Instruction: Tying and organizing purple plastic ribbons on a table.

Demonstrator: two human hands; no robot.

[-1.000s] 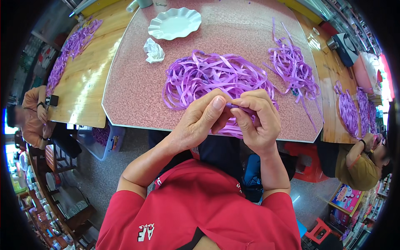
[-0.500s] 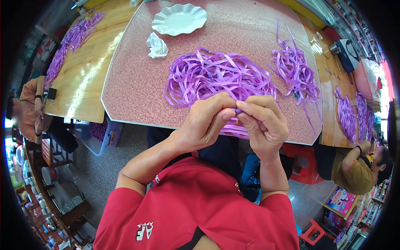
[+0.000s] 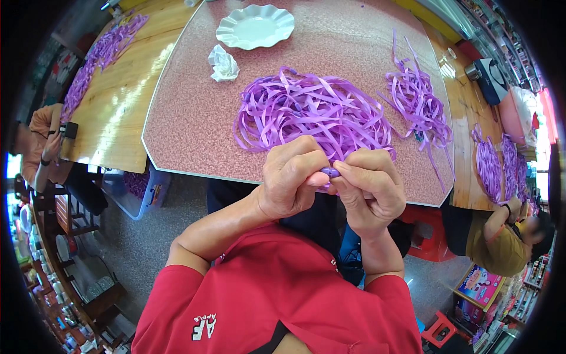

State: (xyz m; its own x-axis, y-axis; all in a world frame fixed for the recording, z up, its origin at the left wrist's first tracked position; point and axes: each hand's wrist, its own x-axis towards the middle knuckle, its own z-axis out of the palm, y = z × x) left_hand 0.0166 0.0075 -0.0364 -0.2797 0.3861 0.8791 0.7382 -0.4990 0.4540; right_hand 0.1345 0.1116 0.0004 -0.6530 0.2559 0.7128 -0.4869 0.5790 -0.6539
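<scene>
My left hand (image 3: pixel 292 183) and my right hand (image 3: pixel 370 190) meet at the near edge of a speckled pink table (image 3: pixel 188 118). Together they pinch a short purple strip (image 3: pixel 330 171) between thumbs and fingertips. Only a small bit of the strip shows between the fingers. Just beyond my hands lies a big tangled heap of purple strips (image 3: pixel 312 109). A smaller bundle of purple strips (image 3: pixel 415 97) lies to its right, some strands hanging toward the table's edge.
A white scalloped plate (image 3: pixel 255 26) and a crumpled white tissue (image 3: pixel 223 64) sit at the far side. Wooden tables (image 3: pixel 103 106) with more purple strips flank both sides. One person sits at the left (image 3: pixel 44 144), another at the right (image 3: pixel 501 236).
My hands have closed tighter around the strip, the fingertips pressed together. The view has tipped so the table sits lower in the picture.
</scene>
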